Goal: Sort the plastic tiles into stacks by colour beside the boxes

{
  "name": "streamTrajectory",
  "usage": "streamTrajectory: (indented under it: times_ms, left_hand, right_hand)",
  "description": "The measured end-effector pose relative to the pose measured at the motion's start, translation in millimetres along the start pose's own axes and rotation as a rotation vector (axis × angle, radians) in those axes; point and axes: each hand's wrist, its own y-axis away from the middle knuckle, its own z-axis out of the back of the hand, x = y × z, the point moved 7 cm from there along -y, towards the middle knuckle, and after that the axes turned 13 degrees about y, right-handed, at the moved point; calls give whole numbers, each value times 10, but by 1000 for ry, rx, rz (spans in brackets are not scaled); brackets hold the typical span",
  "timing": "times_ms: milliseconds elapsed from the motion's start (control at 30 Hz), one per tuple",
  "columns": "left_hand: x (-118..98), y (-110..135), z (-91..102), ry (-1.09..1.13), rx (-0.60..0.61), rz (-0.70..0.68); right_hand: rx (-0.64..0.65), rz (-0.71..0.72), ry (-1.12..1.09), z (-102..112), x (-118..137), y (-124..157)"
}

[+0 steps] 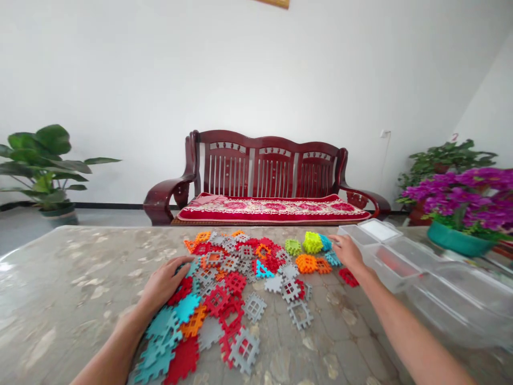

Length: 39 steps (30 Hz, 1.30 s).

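Note:
My left hand [170, 275] lies at the left edge of a pile of plastic interlocking tiles, its fingers stretched over a red tile [182, 291] and its tips by a teal tile [194, 266]. Out to the right, my right hand [347, 251] has its fingertips closed at the edge of a blue tile [325, 243]. Left of that tile is a yellow-green stack of tiles [312, 242]. Orange tiles [306, 263], another blue tile [333, 259] and red tiles [348, 277] lie nearer me. Grey window-shaped tiles [254, 307] are scattered through the middle.
Clear plastic boxes [401, 256] with lids stand at the table's right side. Behind them is a teal pot [460, 238] of purple flowers. A wooden bench [264, 160] stands beyond the patterned table [92, 283], and a leafy plant [44, 160] is far left.

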Motion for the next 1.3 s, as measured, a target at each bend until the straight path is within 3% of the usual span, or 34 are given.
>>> streamTrajectory:
  times_ms: [267,533,867,1300]
  left_hand:
    - [4,-6,3,12,15,-7]
    - [8,-15,8,11,12,1]
    - [24,-3,7,5,-2,-16]
    - [31,2,16,-3,2,-14]
  right_hand:
    - [51,143,95,-196,134,-120]
    - [49,161,140,-158,72,-136]
    - [43,7,109,-196,24,-86]
    - [134,-3,91,-426,27,-169]
